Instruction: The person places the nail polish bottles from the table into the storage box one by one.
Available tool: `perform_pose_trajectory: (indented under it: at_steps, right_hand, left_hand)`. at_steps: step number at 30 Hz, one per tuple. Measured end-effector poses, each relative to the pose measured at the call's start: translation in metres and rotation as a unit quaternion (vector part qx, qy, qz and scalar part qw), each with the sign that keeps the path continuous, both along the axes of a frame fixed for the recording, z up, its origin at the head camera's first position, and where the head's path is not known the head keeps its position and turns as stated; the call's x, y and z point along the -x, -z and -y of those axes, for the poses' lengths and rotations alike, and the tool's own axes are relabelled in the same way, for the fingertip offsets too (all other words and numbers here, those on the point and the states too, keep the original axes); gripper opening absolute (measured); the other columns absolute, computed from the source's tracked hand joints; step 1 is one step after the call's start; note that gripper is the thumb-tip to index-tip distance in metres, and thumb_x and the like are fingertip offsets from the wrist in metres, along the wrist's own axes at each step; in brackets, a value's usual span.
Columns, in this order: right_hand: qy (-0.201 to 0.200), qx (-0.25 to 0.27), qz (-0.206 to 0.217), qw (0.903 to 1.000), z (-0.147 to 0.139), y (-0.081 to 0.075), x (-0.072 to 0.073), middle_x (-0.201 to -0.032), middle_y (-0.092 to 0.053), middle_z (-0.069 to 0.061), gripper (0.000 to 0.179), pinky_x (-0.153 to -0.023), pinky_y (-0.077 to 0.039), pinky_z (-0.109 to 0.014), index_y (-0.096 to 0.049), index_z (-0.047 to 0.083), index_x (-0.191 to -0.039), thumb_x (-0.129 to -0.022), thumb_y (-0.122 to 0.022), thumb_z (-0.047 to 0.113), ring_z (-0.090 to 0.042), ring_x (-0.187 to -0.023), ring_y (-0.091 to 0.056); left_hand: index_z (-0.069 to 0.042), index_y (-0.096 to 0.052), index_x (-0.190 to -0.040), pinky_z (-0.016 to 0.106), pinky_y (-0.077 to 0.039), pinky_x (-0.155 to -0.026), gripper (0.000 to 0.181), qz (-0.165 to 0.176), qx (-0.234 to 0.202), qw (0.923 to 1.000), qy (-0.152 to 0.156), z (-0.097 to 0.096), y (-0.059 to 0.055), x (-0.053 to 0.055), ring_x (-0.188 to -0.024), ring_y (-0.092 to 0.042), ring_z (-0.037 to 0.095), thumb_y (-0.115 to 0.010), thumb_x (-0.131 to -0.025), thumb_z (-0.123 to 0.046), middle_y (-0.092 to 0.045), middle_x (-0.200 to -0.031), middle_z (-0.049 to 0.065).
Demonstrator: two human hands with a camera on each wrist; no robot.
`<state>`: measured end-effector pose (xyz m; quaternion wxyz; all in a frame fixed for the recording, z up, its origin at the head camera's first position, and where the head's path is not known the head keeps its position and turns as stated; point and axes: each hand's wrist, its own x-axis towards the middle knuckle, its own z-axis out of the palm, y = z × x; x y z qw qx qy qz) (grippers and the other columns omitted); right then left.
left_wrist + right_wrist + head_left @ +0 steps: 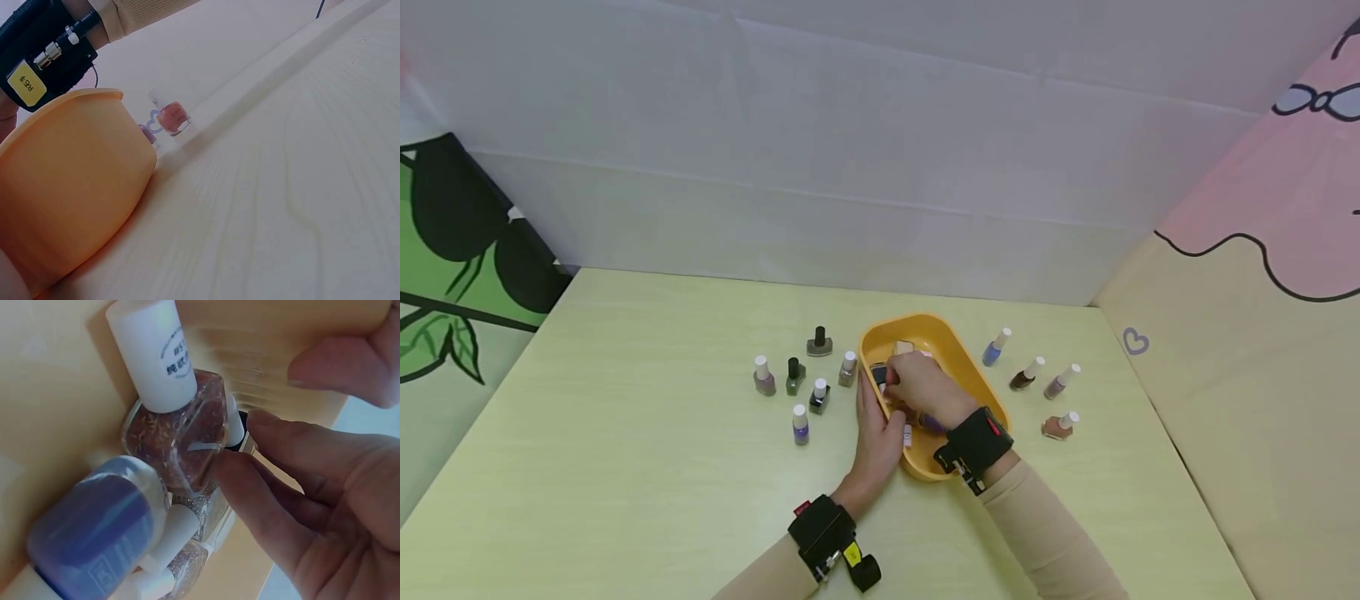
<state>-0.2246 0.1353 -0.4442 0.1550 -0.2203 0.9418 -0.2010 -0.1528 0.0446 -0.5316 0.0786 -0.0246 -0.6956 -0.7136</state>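
My left hand (876, 442) holds the left side of an orange-yellow plastic basket (951, 337), with straight fingers along its outer wall and the thumb at its rim. Inside the basket, my right hand (928, 387) reaches down among nail polish bottles. In the right wrist view, two fingertips (234, 469) are right at a brownish glitter nail polish bottle (181, 437) with a white cap, while the thumb stands apart from them. A purple nail polish bottle (94, 525) lies beside it, and glittery ones lie lower down. The head view has the right hand covering part of the basket's contents.
Left of the basket stand several nail polish bottles, among them a purple one (801, 429) and a black-capped one (820, 343). To its right are several more, including a blue one (992, 354) and a pinkish-brown one (1058, 427). A pale wall (850, 242) borders the table's back.
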Motion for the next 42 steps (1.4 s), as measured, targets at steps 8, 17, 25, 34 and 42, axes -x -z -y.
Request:
perform_pose_trajectory:
  at_steps: [8, 17, 25, 34, 42]
  right_hand:
    - [-0.001, 0.004, -0.001, 1.0, 0.0, 0.0, -0.001, -0.071, -0.056, 0.0, 0.019, -0.053, -0.041, -0.021, -0.064, 0.008, -0.08, -0.096, -0.073, 0.009, -0.012, -0.06, -0.053]
    - [-0.013, 0.014, -0.023, 0.9995, -0.002, -0.01, -0.003, -0.074, -0.058, 0.001, 0.017, -0.059, -0.043, -0.022, -0.064, 0.009, -0.082, -0.096, -0.073, 0.011, -0.013, -0.066, -0.053]
    - [0.0, 0.043, -0.055, 0.9976, -0.017, -0.025, -0.006, -0.085, -0.067, 0.0, 0.017, -0.065, -0.049, -0.025, -0.071, 0.007, -0.099, -0.102, -0.068, 0.023, -0.012, -0.071, -0.056]
    - [0.033, 0.065, -0.111, 0.9912, -0.051, -0.038, -0.02, -0.12, -0.07, -0.016, 0.039, -0.089, -0.058, -0.046, -0.066, 0.0, -0.131, -0.104, -0.064, 0.028, -0.031, -0.106, -0.067]
    - [0.103, 0.1, -0.126, 0.9816, -0.08, -0.024, -0.028, -0.14, -0.059, -0.022, 0.053, -0.107, -0.05, -0.055, -0.054, 0.0, -0.146, -0.102, -0.067, 0.027, -0.039, -0.128, -0.057]
  left_hand:
    - [-0.013, 0.006, -0.166, 0.044, -0.016, -0.128, 0.093, 0.005, -0.002, 1.0, -0.001, 0.0, 0.0, 0.0, -0.158, -0.01, 0.028, -0.048, -0.093, 0.007, 0.006, -0.173, 0.008]
    - [-0.012, 0.006, -0.166, 0.047, -0.013, -0.129, 0.093, 0.016, 0.009, 0.9998, -0.001, 0.0, -0.002, -0.002, -0.159, -0.007, 0.026, -0.049, -0.094, 0.007, 0.007, -0.173, 0.008]
    - [-0.015, 0.009, -0.166, 0.047, -0.018, -0.128, 0.093, 0.022, -0.009, 0.9997, 0.009, 0.0, -0.004, -0.002, -0.159, -0.009, 0.026, -0.048, -0.096, 0.006, 0.006, -0.173, 0.008]
    - [-0.018, 0.008, -0.166, 0.044, -0.019, -0.128, 0.091, 0.025, -0.022, 0.9994, 0.011, -0.001, -0.002, 0.0, -0.158, -0.012, 0.025, -0.051, -0.101, 0.001, 0.004, -0.173, 0.009]
    - [-0.021, 0.008, -0.166, 0.044, -0.014, -0.129, 0.09, 0.027, -0.016, 0.9995, 0.009, -0.001, -0.002, -0.002, -0.158, -0.01, 0.025, -0.052, -0.102, -0.002, 0.006, -0.174, 0.006]
